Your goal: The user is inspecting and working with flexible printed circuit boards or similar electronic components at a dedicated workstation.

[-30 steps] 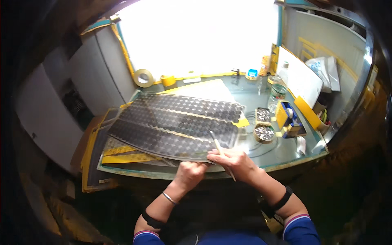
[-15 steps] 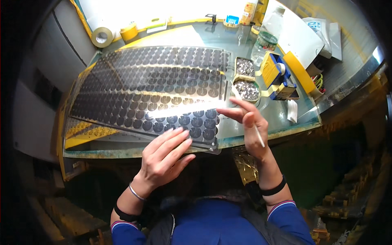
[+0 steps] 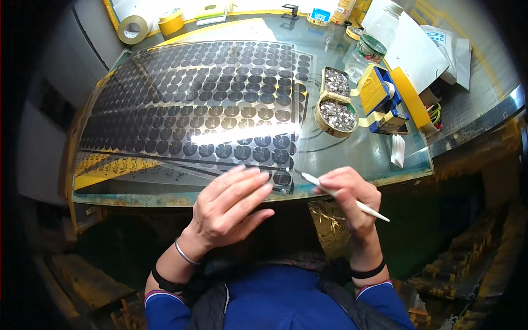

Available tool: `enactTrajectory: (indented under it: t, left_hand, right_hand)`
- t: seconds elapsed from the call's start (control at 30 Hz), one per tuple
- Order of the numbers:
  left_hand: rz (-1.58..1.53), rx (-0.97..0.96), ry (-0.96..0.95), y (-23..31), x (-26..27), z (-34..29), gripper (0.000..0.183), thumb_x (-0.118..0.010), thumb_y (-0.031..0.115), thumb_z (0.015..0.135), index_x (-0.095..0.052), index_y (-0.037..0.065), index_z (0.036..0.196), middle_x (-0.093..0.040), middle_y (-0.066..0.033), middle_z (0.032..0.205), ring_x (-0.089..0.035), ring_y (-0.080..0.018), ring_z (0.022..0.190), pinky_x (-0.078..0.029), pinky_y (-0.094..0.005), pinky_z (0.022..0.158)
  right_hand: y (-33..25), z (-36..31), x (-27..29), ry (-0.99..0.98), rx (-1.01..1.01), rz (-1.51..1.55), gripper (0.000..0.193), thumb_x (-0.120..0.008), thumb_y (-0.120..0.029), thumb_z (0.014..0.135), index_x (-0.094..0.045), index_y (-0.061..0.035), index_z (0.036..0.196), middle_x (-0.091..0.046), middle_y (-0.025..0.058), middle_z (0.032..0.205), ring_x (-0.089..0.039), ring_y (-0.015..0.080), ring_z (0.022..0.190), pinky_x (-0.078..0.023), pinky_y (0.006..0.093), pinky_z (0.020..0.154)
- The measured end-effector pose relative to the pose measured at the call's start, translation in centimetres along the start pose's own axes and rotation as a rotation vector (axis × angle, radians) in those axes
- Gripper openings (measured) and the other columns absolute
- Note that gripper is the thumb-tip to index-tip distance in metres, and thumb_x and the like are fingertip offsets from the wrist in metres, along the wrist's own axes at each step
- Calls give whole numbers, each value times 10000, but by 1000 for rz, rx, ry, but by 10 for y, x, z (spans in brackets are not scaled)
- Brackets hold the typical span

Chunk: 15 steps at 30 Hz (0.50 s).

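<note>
A clear sheet (image 3: 187, 107) with rows of dark round pieces lies on the glass tabletop, on top of a similar sheet whose edge shows at its right. My left hand (image 3: 228, 206) is at the sheet's near edge, fingers stretched out and flat, holding nothing. Whether its fingertips press on the sheet I cannot tell. My right hand (image 3: 352, 198) grips a slim white pen-shaped tool (image 3: 373, 212) between thumb and fingers. The tool's thin tip points left toward the sheet's near right corner, just short of it. A glare streak crosses the sheet's middle.
Right of the sheets stand two small tins (image 3: 337, 116) of silvery bits. Beyond them are a blue-and-yellow tape dispenser (image 3: 379, 93) and a clear plastic bottle (image 3: 369, 52). A folded white strip (image 3: 397, 151) lies near the right edge. Tape rolls (image 3: 133, 29) sit at the back left.
My right hand has come nearer to me from the sheet's right edge, and the white tool has turned from lying across the palm into a pen grip. The upper sheet has shifted left over the lower one.
</note>
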<state>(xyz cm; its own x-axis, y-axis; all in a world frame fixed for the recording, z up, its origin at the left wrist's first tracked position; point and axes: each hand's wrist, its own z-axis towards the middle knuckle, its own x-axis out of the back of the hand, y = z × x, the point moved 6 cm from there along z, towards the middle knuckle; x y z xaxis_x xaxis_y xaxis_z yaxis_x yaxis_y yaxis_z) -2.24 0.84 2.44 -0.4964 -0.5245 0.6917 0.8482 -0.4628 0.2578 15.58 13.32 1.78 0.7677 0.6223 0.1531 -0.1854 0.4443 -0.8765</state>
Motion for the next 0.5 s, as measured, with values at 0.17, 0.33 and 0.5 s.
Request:
enactTrajectory:
  t: [0.17, 0.33, 0.5]
  left_hand:
    - [114, 109, -101, 3, -9, 5, 466, -810, 204, 702, -651, 20, 1099, -649, -119, 1146, -625, -293, 1055, -498, -394, 935]
    - [87, 168, -89, -1, -11, 19, 451, -819, 235, 701, -658, 21, 1063, -652, -116, 1110, -623, -292, 1030, -510, -387, 890]
    - [-22, 198, -106, -6, -10, 22, 369, -789, 253, 736, -650, -4, 961, -642, -128, 1082, -621, -285, 1010, -515, -374, 876]
  right_hand:
    - [-4, -4, -6, 38, 88, -162, 211, -799, 35, 684, -700, -7, 865, -699, 127, 858, -675, 210, 800, -526, 285, 709]
    - [-21, 5, -11, -48, 314, -381, 176, -778, -3, 707, -705, -23, 866, -696, 107, 821, -666, 256, 799, -519, 332, 754]
    - [-16, 5, -18, -92, 271, -467, 183, -735, -23, 729, -714, -39, 910, -693, 102, 853, -643, 300, 856, -501, 384, 816]
